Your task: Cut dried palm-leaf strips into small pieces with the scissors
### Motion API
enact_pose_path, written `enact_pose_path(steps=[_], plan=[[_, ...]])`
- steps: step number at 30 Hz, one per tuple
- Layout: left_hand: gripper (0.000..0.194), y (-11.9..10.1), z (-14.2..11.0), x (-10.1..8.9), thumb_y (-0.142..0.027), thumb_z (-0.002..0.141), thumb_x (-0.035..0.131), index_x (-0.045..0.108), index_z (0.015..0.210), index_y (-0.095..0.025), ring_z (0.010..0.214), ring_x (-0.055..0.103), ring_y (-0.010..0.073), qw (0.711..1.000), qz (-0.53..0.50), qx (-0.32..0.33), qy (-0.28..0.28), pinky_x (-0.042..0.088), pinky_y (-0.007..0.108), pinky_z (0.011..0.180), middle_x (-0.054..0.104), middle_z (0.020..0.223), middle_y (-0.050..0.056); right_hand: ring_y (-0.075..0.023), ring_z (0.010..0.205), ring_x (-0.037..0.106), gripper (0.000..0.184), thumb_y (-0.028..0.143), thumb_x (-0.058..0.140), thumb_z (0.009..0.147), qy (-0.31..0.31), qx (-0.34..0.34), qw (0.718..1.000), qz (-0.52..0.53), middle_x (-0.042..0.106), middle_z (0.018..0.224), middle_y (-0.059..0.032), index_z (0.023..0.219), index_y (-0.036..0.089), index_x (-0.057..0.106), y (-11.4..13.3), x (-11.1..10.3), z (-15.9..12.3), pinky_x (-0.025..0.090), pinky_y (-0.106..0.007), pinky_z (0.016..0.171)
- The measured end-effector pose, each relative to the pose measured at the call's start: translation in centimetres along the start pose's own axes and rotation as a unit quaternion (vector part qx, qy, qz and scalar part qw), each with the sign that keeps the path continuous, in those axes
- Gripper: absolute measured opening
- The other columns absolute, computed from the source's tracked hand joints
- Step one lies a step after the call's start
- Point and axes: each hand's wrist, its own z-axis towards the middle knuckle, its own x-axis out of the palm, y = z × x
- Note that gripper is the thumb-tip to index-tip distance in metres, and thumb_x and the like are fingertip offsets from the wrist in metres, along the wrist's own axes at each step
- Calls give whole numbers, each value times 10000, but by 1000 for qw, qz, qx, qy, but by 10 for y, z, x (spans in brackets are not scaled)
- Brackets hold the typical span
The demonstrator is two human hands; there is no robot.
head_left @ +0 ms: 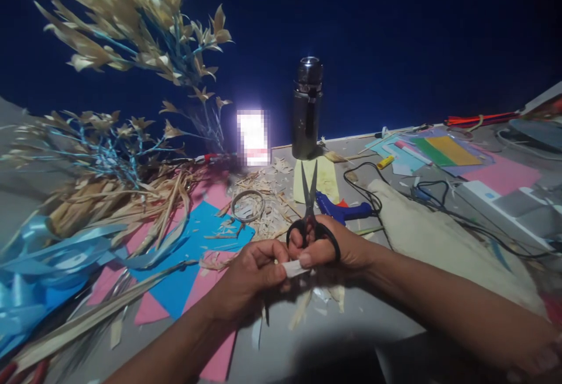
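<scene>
While the left hand (259, 267) pinches one end of a small pale strip (295, 268) between closed thumb and fingertips, the right hand (322, 244) has its thumb on the other end, its fingers curled round the black-handled scissors (309, 202), whose parted blades point to twelve o'clock. The strip lies just below centre, towards six o'clock, with the blue glue gun (345, 209) at one o'clock from it and a metallic ring (248, 205) at eleven.

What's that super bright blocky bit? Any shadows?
Head view: white glare, broken into square blocks, with a purplish glow, can't tell what it is; dark blue behind the metal flask; a big dark shadow on the near side of the table.
</scene>
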Motion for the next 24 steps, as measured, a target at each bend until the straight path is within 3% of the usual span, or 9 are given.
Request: enact_pose_path(steps=[4, 8, 11, 15, 17, 20, 24], plan=[[320, -5, 2, -1, -361, 691, 864, 620, 653, -158, 547, 526, 111, 999, -22, 26, -23, 387, 220, 557, 608, 584, 0, -100, 599, 505, 431, 432, 882, 622, 4, -52, 999, 1, 582, 685, 17, 821, 144, 631, 3, -2, -1, 396, -224, 589], [267, -2, 4, -3, -307, 697, 865, 644, 693, -159, 553, 515, 96, 997, -4, 33, -66, 375, 201, 559, 612, 596, -12, -111, 636, 541, 475, 420, 902, 607, -48, -54, 995, -72, 619, 744, 4, 885, 146, 632, 1, -1, 0, 412, -223, 595], [266, 2, 4, -2, -294, 693, 871, 645, 673, -156, 559, 517, 99, 998, 6, 30, -56, 385, 205, 568, 596, 570, -16, -97, 584, 504, 414, 359, 899, 612, -65, -29, 994, -85, 586, 679, 19, 836, 133, 635, 0, 1, 0, 381, -211, 543], [318, -1, 2, 3, -332, 666, 887, 626, 642, -153, 524, 504, 99, 999, -45, 22, -18, 382, 212, 548, 592, 554, -12, -86, 568, 498, 400, 348, 900, 580, 10, -30, 999, 33, 577, 660, 17, 769, 125, 627, 0, 0, 2, 391, -208, 555], [322, -4, 2, 4, -338, 681, 877, 617, 636, -154, 527, 506, 102, 998, -63, 25, -19, 393, 219, 565, 591, 548, -10, -81, 567, 506, 405, 366, 895, 596, 13, -54, 997, 53, 588, 661, 17, 796, 130, 632, 0, -2, 3, 394, -199, 562], [307, -5, 5, 3, -334, 682, 878, 633, 658, -151, 525, 511, 98, 998, -53, 27, -34, 387, 207, 563, 597, 539, -8, -106, 634, 564, 442, 399, 888, 627, -17, -79, 997, -11, 639, 745, -12, 887, 130, 653, 0, -4, 4, 426, -209, 597], [296, 0, 6, 1, -299, 655, 901, 656, 669, -134, 513, 519, 77, 999, -26, 20, -40, 373, 178, 535, 623, 573, -3, -106, 616, 544, 407, 339, 903, 603, -56, -45, 996, -57, 616, 725, 1, 838, 135, 640, -2, -1, 2, 410, -213, 569]])
